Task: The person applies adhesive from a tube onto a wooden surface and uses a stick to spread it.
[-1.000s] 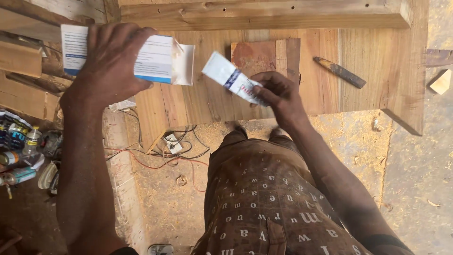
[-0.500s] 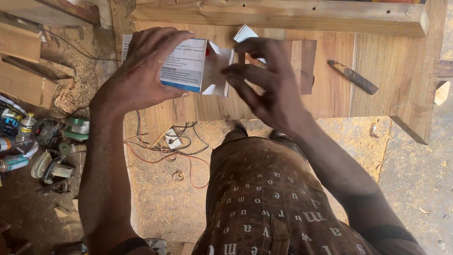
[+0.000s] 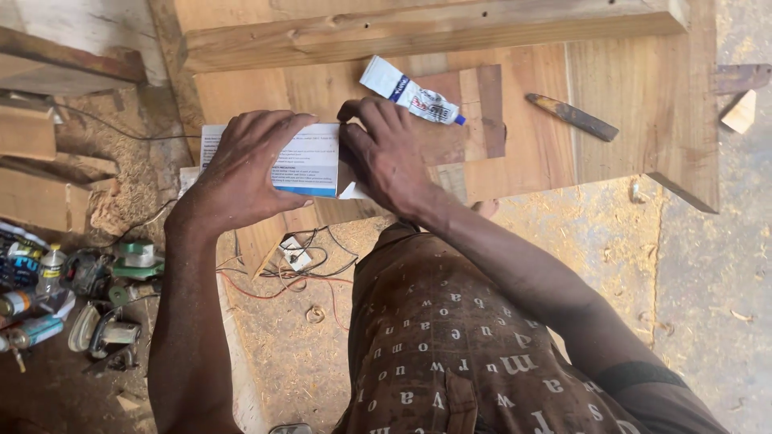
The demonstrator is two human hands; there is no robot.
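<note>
The small white-and-blue cardboard carton (image 3: 301,161) looks smooth and matt; the white squeeze tube (image 3: 408,91) slightly glossy. The pale plank worktop (image 3: 627,88) is bare, grainy wood; the long knife blade (image 3: 572,116) is dull, rusty metal.

I am looking down into a rough woodworking shop, set on bare ground. Under my view sits a wooden workbench (image 3: 627,120) built of unfinished planks, with a thick timber beam (image 3: 418,32) across its far edge. A worn chisel-like blade (image 3: 572,116) lies on the boards. The dirt floor (image 3: 708,265) is strewn with sawdust and shavings. To one side I see offcut boards (image 3: 32,120) stacked, a heap of power tools (image 3: 112,281) and cans (image 3: 32,321), and loose tangled wires (image 3: 297,257) running over the ground.
</note>
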